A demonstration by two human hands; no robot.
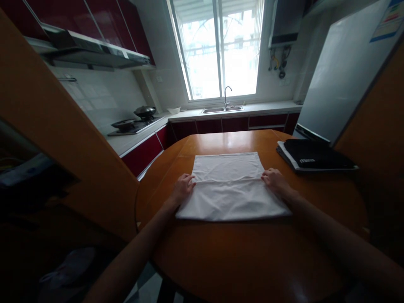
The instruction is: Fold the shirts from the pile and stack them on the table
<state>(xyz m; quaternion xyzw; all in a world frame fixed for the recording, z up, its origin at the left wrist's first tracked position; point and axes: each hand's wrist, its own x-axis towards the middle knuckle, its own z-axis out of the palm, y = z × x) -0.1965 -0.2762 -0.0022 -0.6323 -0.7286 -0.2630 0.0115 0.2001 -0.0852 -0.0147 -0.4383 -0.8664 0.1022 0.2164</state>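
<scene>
A white garment, perhaps a T-shirt, lies flat on the wooden table in front of me. Its near part is folded over the far part, and the folded edge runs across the middle. My left hand pinches the left end of that edge, thumb and fingers together. At the opposite end, my right hand is closed on the same edge. Both forearms reach in from the bottom of the view. Whether the garment has sleeves or a collar is hidden by the folding.
On the round wooden table, a stack of folded dark and white clothes lies to the right. Beyond are a counter with a sink, a stove with two pans, and a fridge. A wooden panel stands left.
</scene>
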